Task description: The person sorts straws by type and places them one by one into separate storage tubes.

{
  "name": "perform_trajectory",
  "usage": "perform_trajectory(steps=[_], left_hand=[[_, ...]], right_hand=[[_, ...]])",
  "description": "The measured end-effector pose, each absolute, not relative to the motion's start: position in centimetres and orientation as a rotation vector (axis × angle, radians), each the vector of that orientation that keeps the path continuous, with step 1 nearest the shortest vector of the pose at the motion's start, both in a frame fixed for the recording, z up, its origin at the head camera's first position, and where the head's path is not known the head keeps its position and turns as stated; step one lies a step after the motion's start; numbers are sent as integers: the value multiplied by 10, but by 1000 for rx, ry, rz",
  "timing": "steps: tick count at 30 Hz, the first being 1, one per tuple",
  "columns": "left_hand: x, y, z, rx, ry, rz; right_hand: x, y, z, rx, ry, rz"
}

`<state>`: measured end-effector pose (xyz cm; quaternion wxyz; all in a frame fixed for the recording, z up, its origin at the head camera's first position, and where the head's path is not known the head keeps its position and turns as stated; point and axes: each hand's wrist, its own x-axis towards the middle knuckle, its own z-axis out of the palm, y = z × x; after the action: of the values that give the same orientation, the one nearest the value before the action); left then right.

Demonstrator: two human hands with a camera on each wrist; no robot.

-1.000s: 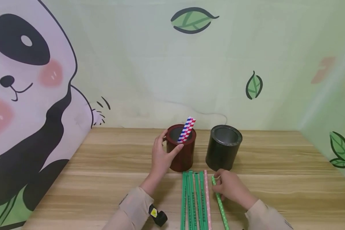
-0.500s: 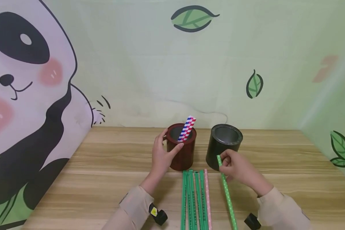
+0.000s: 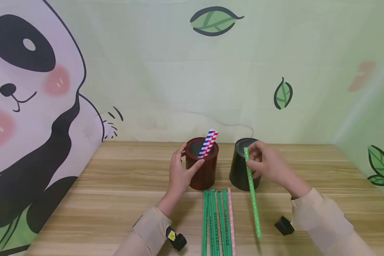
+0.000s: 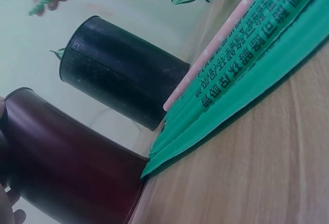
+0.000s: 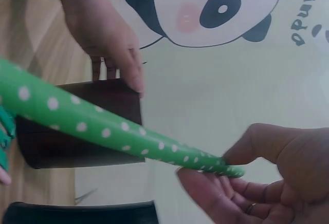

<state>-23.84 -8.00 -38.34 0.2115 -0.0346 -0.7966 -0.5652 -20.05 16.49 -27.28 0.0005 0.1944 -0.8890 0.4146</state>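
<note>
right hand raised over the desk, grip pinched on the upper end of a green polka-dot straw between thumb and fingers; straw held off the desk, tilted, top end level with the rim of the black can and just in front of it, lower end hanging toward the near edge of the desk

left hand wrapped round the dark red can, grip clamped on its side, thumb at the near rim, fingers behind; red, white and blue striped straw standing slanted inside that can, top poking above the rim

black can just right of the dark red can, upright, near but not touching

flat on the desk just in front of the two cans: a row of green wrapped straws with printed lettering, side by side, and a pink dotted straw touching their right flank; far ends just short of the dark red can's base

seen from the left wrist: the green wrappers and the pink straw pointing at the foot of the black can

beige sleeves on both forearms, a small black camera unit at the right wrist, another at the left

panda and leaf backdrop behind the desk
</note>
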Motion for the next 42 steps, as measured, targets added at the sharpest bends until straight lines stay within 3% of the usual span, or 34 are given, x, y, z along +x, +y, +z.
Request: perform_trajectory(steps=[21,42], left_hand=[[-239,-82,-383,-122,-2192,-1553],[-239,-80,-385,-115,-2202,-1561]], right_hand=[[-243,150,-221,527,-2358,1533],[-281,129,-236,411,-2180,1613]])
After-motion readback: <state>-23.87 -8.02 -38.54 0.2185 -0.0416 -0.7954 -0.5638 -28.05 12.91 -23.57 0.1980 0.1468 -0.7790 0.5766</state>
